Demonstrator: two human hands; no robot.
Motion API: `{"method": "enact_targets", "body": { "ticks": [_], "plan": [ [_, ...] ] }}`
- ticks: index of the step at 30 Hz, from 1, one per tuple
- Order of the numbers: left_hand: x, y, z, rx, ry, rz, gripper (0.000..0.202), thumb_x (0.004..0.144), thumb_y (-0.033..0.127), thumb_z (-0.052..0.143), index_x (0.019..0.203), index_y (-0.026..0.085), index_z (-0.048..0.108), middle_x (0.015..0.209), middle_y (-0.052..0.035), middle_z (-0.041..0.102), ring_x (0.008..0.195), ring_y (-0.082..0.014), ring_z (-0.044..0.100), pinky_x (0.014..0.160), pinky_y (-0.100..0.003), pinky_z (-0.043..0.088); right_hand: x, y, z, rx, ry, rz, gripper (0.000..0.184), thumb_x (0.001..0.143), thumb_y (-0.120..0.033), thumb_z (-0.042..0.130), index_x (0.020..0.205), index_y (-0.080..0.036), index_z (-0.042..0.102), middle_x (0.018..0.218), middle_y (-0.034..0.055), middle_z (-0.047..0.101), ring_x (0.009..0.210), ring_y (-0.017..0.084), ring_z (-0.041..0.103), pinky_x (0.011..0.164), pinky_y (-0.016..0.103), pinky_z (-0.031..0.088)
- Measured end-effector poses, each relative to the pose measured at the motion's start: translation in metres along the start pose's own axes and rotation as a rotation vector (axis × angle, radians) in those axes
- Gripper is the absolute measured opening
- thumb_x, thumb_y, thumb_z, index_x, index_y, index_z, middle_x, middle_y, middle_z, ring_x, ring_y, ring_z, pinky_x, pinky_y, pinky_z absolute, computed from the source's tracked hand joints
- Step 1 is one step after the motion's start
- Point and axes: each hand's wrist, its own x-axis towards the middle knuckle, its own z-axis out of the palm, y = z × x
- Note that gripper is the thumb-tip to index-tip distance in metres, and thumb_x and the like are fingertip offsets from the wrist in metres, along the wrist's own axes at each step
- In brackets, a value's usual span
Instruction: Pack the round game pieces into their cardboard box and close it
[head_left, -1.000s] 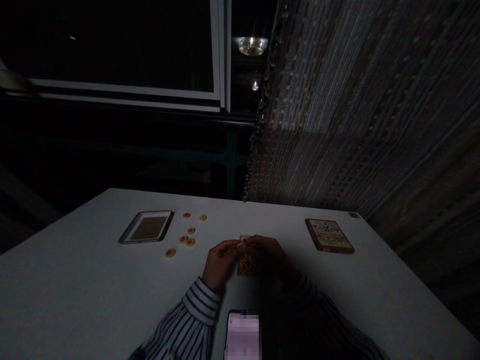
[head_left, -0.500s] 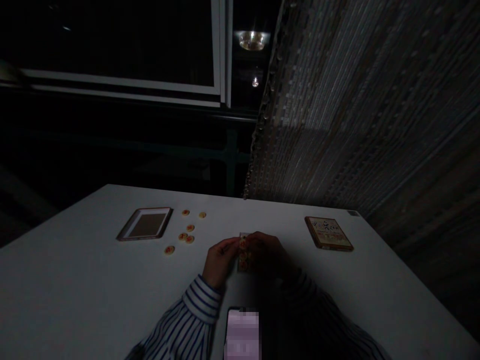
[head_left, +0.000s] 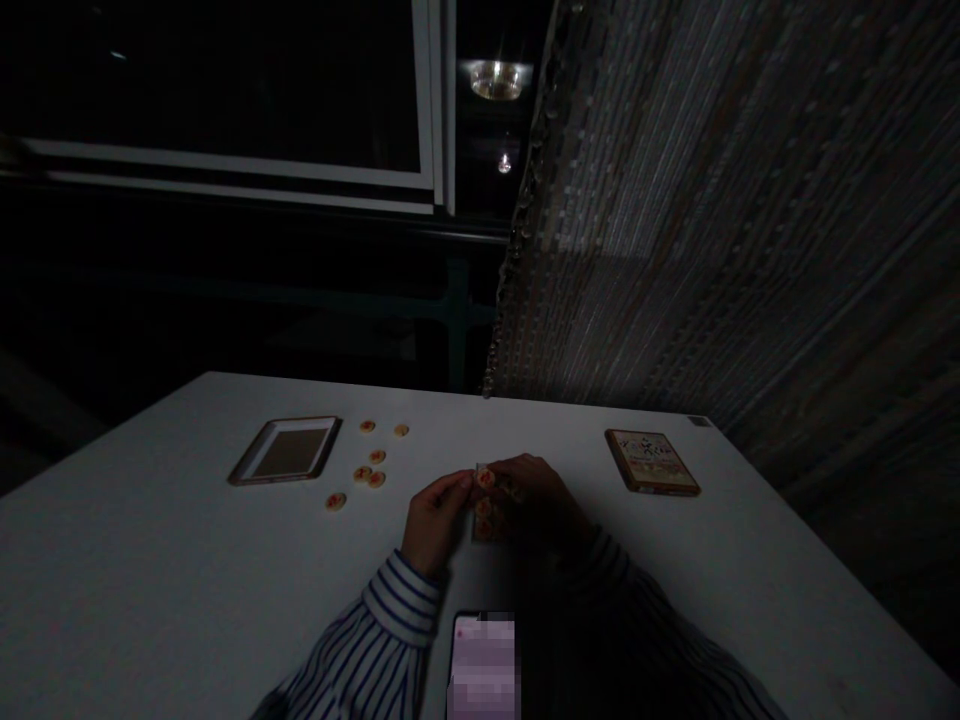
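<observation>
Between my hands lies a small, see-through-edged tray point(head_left: 480, 537) with several round xiangqi pieces in it, pale with red characters. My left hand point(head_left: 431, 520) pinches the tray's left edge between thumb and fingers. Curled over the right side, my right hand point(head_left: 546, 500) has its fingertips on a xiangqi piece point(head_left: 486, 478) at the tray's far end; shadow hides much of its grip. To the left, several loose xiangqi pieces point(head_left: 376, 479) lie scattered on the white table point(head_left: 187, 580), two of them touching.
An open shallow box part point(head_left: 262, 478) sits at the left, and a box lid with printed characters point(head_left: 652, 462) at the right. A lit phone point(head_left: 484, 665) lies at the near edge. Behind the table hang a string curtain point(head_left: 637, 250) and a dark window. The light is dim.
My right fingers have shifted slightly at the tray's far end, and the piece there shows more clearly. The view has moved a little; the loose pieces stay put.
</observation>
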Motion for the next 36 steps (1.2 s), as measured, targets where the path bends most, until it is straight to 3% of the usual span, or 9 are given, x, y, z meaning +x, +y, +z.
{"method": "enact_targets", "body": {
  "ticks": [6, 11, 19, 29, 36],
  "plan": [
    [0.003, -0.006, -0.004, 0.023, 0.063, -0.027, 0.035, 0.067, 0.040, 0.059, 0.087, 0.011, 0.063, 0.083, -0.0087, 0.068, 0.077, -0.0180, 0.063, 0.075, -0.031, 0.049, -0.001, 0.006, -0.010, -0.048, 0.038, 0.041, 0.028, 0.082, -0.036, 0.043, 0.098, -0.019, 0.058, 0.093, 0.0062, 0.063, 0.086, 0.018, 0.054, 0.077, 0.030, 0.035],
    [0.004, -0.012, -0.007, 0.171, 0.101, 0.042, 0.031, 0.067, 0.040, 0.058, 0.081, 0.012, 0.065, 0.080, -0.0075, 0.068, 0.077, -0.0176, 0.062, 0.075, -0.031, 0.048, -0.003, 0.011, -0.015, -0.034, 0.058, 0.028, 0.031, 0.081, -0.037, 0.044, 0.103, -0.018, 0.056, 0.098, 0.0075, 0.062, 0.090, 0.018, 0.053, 0.080, 0.030, 0.035],
    [0.003, -0.029, -0.009, 0.385, 0.063, 0.118, 0.028, 0.070, 0.039, 0.053, 0.083, 0.016, 0.065, 0.080, -0.0047, 0.067, 0.078, -0.0180, 0.061, 0.076, -0.032, 0.047, -0.007, 0.024, -0.018, -0.046, 0.103, 0.055, 0.028, 0.082, -0.037, 0.044, 0.100, -0.020, 0.058, 0.094, 0.0052, 0.064, 0.085, 0.017, 0.055, 0.078, 0.030, 0.036],
    [0.000, -0.036, -0.009, 0.509, 0.002, 0.162, 0.029, 0.073, 0.037, 0.050, 0.087, 0.017, 0.064, 0.084, -0.0056, 0.067, 0.079, -0.0177, 0.061, 0.074, -0.031, 0.048, -0.010, 0.038, -0.020, -0.108, -0.033, 0.100, 0.026, 0.083, -0.034, 0.041, 0.096, -0.020, 0.060, 0.085, 0.0031, 0.066, 0.078, 0.016, 0.057, 0.071, 0.026, 0.037],
    [0.001, -0.040, -0.010, 0.573, -0.016, 0.186, 0.029, 0.075, 0.037, 0.047, 0.088, 0.017, 0.064, 0.085, -0.0063, 0.067, 0.079, -0.0180, 0.061, 0.073, -0.031, 0.048, -0.012, 0.045, -0.017, -0.190, -0.112, 0.084, 0.028, 0.081, -0.035, 0.044, 0.096, -0.019, 0.061, 0.090, 0.0059, 0.065, 0.081, 0.018, 0.058, 0.072, 0.027, 0.037]
  ]
}}
